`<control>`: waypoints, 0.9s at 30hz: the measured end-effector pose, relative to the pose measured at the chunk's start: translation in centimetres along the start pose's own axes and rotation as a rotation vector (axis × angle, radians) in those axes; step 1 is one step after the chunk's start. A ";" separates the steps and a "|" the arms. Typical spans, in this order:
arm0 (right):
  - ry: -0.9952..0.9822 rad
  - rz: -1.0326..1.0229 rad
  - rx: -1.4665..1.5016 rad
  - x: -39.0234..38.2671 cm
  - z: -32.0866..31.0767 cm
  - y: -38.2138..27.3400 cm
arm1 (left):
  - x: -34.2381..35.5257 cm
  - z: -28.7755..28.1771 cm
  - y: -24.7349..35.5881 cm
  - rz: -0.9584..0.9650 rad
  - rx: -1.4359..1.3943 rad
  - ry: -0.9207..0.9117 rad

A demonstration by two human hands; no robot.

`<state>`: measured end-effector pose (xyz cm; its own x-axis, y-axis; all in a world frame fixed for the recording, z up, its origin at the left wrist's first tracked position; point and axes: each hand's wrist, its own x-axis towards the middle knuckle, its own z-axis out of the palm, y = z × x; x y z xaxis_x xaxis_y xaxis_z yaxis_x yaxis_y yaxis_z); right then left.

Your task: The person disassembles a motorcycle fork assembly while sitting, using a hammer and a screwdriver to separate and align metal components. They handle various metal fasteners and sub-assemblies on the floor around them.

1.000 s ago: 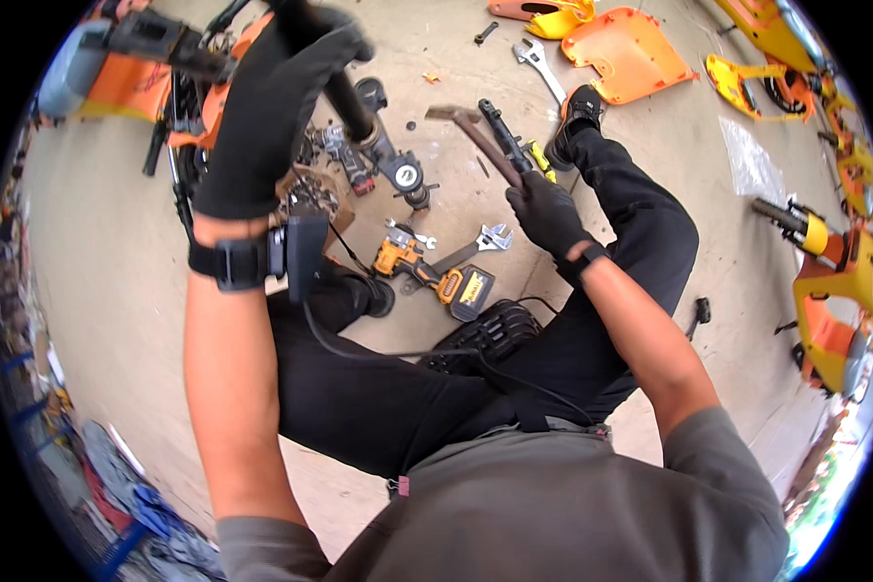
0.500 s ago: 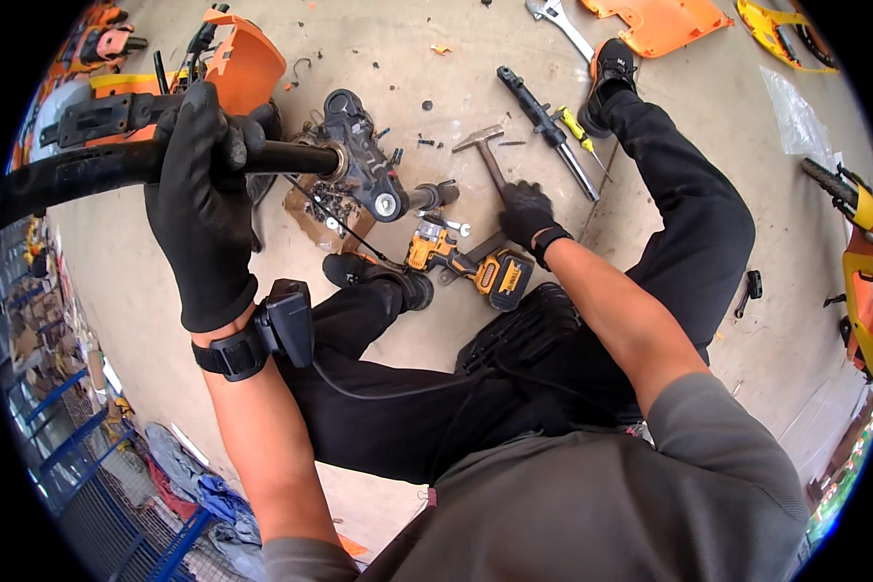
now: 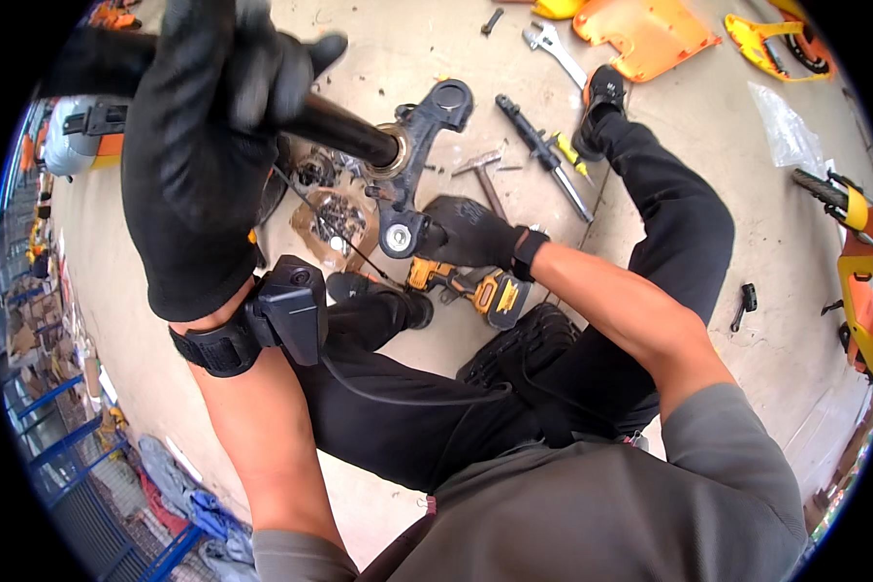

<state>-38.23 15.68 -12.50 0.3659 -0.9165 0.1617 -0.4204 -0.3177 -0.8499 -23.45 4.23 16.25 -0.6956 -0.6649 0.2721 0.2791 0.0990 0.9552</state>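
My left hand (image 3: 199, 145), in a black glove and partly blurred, is closed around a dark steering tube (image 3: 344, 133). The tube ends in a black fork clamp (image 3: 423, 126) with round holes at its ends, raised above the floor. At the clamp's lower end, my gloved right hand (image 3: 475, 233) grips it; its fingertips are hidden behind the part. Beyond that hand a hammer (image 3: 489, 184) lies on the floor. A yellow and black cordless power tool (image 3: 470, 289) lies just below the same hand.
An open box of small parts (image 3: 310, 228) stands beyond my left foot. Near my right foot lie a fork leg (image 3: 545, 155), a yellow screwdriver (image 3: 572, 155) and an adjustable wrench (image 3: 558, 53). Orange panels (image 3: 650, 39) are farther off; a small vehicle (image 3: 858, 252) is at right.
My right hand has let go of the hammer, leaving it on the floor, and taken hold of the fork clamp. My left hand has raised the tube and clamp and shifted them right.
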 end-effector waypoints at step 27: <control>0.409 0.036 0.009 -2.4 -6.1 -10.3 | -3.0 8.5 -7.8 -0.327 -0.114 0.214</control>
<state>-39.86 19.71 -1.10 -0.0104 -0.9485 0.3166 -0.4190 -0.2833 -0.8627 -29.14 11.79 8.99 -0.6096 -0.7881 -0.0856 0.1464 -0.2181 0.9649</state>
